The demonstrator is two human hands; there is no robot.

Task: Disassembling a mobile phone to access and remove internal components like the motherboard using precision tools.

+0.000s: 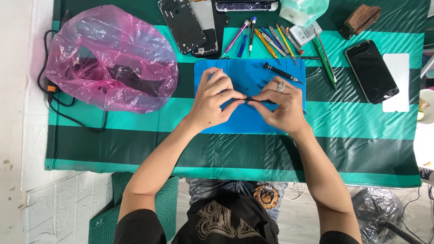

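While both hands meet over the mat, head view only:
Left hand: left hand (218,100) pinched narrow, thumb and forefinger closed on the left end of a thin dark strip (253,99).
Right hand: right hand (281,105) pinched the same way on the strip's right end; ring on one finger.
Strip place: held just above the middle of the blue mat (253,121), between the two hands, mostly hidden by fingertips; exact kind of part, cannot tell.
Handling: looks light, thin and likely easy to bend or snap; best taken by the ends with fingertips, gentle pressure.
Pose: both forearms come in from the bottom edge, wrists angled inward, other fingers curled and resting on or near the mat.
Nearby: black screwdriver (280,72) on the mat just above the right hand; row of hand tools (271,40) beyond the mat; opened phone (186,25) top left of it; black phone (371,71) well right; pink plastic bag (110,58) left; striped green worktop (135,117) cover under all.
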